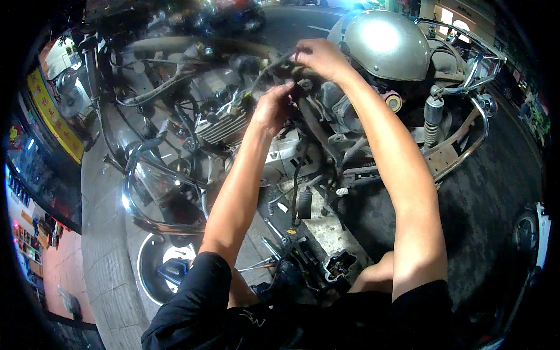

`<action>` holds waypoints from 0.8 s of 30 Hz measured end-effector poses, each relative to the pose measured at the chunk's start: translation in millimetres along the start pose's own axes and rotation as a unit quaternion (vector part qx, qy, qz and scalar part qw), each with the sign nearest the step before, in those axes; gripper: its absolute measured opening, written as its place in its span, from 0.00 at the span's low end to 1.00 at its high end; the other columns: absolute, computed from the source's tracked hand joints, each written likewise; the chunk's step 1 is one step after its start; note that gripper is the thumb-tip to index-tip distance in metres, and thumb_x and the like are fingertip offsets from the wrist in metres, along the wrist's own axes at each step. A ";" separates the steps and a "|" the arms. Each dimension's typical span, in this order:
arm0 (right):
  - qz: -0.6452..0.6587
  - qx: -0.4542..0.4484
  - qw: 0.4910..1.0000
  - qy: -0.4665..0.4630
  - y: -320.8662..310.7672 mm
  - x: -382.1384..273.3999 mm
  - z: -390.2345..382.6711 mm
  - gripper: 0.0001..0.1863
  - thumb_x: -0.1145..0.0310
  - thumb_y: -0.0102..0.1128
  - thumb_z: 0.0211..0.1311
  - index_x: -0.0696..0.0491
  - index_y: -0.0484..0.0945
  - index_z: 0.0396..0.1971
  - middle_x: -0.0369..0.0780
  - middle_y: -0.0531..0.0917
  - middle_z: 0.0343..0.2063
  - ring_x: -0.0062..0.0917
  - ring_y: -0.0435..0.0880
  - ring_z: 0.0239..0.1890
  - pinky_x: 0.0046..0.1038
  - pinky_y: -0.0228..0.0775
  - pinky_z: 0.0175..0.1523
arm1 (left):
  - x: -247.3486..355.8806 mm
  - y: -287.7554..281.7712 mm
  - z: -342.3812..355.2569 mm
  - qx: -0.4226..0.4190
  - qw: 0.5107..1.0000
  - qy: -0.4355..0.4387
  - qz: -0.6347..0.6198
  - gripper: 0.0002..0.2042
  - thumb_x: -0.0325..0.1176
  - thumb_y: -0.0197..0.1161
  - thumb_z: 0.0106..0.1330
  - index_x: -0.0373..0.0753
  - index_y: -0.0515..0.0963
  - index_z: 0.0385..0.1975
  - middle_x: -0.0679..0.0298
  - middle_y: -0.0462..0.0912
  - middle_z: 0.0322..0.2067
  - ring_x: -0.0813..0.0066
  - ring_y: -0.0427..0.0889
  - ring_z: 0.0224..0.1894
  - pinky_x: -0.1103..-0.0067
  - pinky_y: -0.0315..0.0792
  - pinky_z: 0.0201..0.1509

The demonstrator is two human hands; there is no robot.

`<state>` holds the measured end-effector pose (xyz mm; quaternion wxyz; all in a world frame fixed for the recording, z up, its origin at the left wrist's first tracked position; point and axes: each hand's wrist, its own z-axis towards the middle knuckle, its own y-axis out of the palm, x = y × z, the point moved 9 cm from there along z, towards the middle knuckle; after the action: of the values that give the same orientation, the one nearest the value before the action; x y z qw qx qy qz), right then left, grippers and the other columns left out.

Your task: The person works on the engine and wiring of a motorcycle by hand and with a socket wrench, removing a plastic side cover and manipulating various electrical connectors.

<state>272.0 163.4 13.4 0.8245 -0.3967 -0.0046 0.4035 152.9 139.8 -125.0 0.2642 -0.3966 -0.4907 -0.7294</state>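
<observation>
A partly stripped motorcycle stands in front of me, with its finned engine (219, 129) and dark frame bared. My right hand (319, 57) is closed in a pinch over the middle of the frame, on the end of a dark cable (269, 71) that curves down towards the engine. Lower and a little to the left, my left hand (274, 108) is closed with thumb and fingers together, beside the frame tubes. What lies between its fingertips is hidden. Below both hands sits the silver engine cover (286, 156).
A silver rounded helmet-like shell (385, 45) rests at the bike's right end, near a shock absorber (432, 119). Chrome crash bars (129, 201) jut out at left. Wrenches (274, 230), a dirty metal part (340, 265) and a round metal basin (146, 280) lie on the ground near me.
</observation>
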 end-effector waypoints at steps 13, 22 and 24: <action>0.008 0.170 0.984 -0.056 -25.8 -36.3 -69.4 0.12 0.63 0.68 0.59 0.51 0.82 0.41 0.45 0.84 0.38 0.43 0.84 0.41 0.40 0.75 0.45 | 2.8 3.3 -1.6 0.056 0.996 0.029 0.063 0.13 0.43 0.62 0.68 0.41 0.79 0.42 0.64 0.83 0.36 0.70 0.79 0.37 0.74 0.73 0.41; -0.018 0.204 0.976 0.069 -8.1 -44.8 -129.0 0.05 0.68 0.63 0.63 0.54 0.81 0.33 0.47 0.84 0.32 0.48 0.84 0.37 0.45 0.75 0.42 | 5.8 3.0 -4.0 -0.011 0.989 -0.044 0.139 0.19 0.47 0.58 0.73 0.38 0.79 0.50 0.62 0.83 0.46 0.69 0.79 0.46 0.72 0.71 0.51; -0.055 0.175 0.976 0.116 0.5 -42.4 -131.4 0.05 0.68 0.62 0.64 0.53 0.81 0.34 0.47 0.84 0.33 0.48 0.84 0.38 0.45 0.75 0.42 | 3.5 1.7 0.2 -0.035 0.990 -0.043 0.131 0.20 0.48 0.58 0.73 0.37 0.79 0.50 0.61 0.83 0.46 0.68 0.79 0.46 0.71 0.71 0.53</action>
<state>286.2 49.8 -63.6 0.8971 -0.2890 0.1400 0.3034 152.3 139.3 -121.2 0.3216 -0.4976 -0.4197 -0.6876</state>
